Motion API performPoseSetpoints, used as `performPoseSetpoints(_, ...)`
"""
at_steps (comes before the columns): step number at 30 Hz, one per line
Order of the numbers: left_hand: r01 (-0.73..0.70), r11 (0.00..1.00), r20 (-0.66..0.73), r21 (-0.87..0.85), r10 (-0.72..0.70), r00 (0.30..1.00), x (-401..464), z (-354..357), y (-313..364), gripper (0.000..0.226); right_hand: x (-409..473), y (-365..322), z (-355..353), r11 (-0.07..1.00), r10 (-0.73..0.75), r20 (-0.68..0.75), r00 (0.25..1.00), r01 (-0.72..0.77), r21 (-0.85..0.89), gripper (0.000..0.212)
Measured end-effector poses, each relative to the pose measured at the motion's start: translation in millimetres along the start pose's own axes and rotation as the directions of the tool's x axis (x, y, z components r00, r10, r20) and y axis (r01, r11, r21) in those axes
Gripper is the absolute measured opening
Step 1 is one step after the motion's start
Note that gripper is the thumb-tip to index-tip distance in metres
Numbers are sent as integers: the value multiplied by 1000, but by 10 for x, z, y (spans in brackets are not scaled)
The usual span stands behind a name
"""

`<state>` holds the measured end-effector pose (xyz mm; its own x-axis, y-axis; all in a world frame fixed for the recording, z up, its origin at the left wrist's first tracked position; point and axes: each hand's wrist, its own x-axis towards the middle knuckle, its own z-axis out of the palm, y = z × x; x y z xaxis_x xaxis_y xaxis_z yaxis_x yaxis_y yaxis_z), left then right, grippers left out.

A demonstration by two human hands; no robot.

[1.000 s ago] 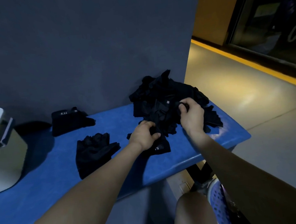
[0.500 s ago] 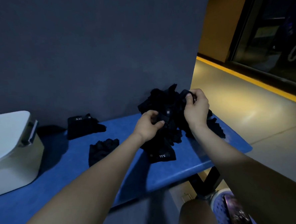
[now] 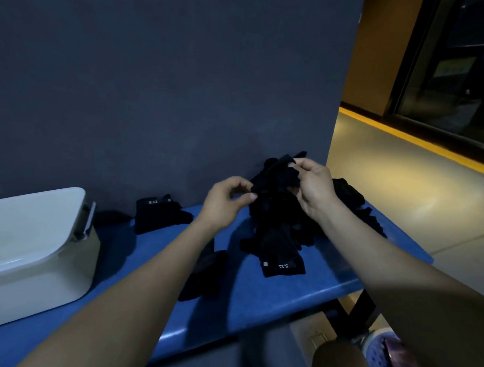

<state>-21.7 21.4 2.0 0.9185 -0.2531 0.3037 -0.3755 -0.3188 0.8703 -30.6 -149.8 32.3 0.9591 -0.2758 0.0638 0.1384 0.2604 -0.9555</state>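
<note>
We log raised glove (image 3: 274,178): plain black. Glove pile (image 3: 283,223) beneath: same black throughout. Near glove (image 3: 282,261): black, white "5.11" lettering and tiny pale square on cuff. Far-left glove (image 3: 159,216): black, white "5.11" mark. Surface (image 3: 242,302): solid blue. Box (image 3: 35,252) at left: white, with grey latch (image 3: 86,221). Wall (image 3: 172,88): dark slate grey. Floor (image 3: 406,201) at right: beige, crossed by yellow stripe (image 3: 419,141). Shoe (image 3: 378,353), near right: lilac.
</note>
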Motion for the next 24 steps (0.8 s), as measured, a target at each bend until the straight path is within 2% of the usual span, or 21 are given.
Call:
performPoseSetpoints(3,103,979,-51,-177,-114,992,-126,-258,-55,17,-12,83,108,997,52,74,996,-47,-68,25)
performPoseSetpoints(6,216,882,-87,-419,-276,957,-229,-476,-13,23,-20,187,234,966,62,137,989,-25,-257,24)
performPoseSetpoints(8,272,859,-121,-434,-354,927,-274,-583,-34,24,-48,257,322,947,104,180,978,-42,-318,23)
performPoseSetpoints(11,311,835,-195,-453,-433,880,-349,-688,-96,23,-125,358,498,944,168,230,958,-90,-317,22)
performPoseSetpoints(15,366,749,-188,-553,-540,821,-474,-794,-149,24,-262,520,721,938,216,252,943,-129,-323,22)
performPoseSetpoints(17,412,706,-156,-575,-590,792,-533,-828,-171,24,-311,599,773,926,210,232,950,-116,-359,23)
performPoseSetpoints(20,482,637,-30,-602,-621,783,-619,-922,-237,34,-353,668,807,909,227,200,953,-134,-395,22)
performPoseSetpoints(22,511,651,43,-561,-593,804,-664,-979,-277,37,-364,702,820,907,239,192,952,-149,-394,22)
performPoseSetpoints(24,506,691,52,-516,-565,824,-693,-991,-281,19,-384,726,839,906,244,192,951,-153,-394,21)
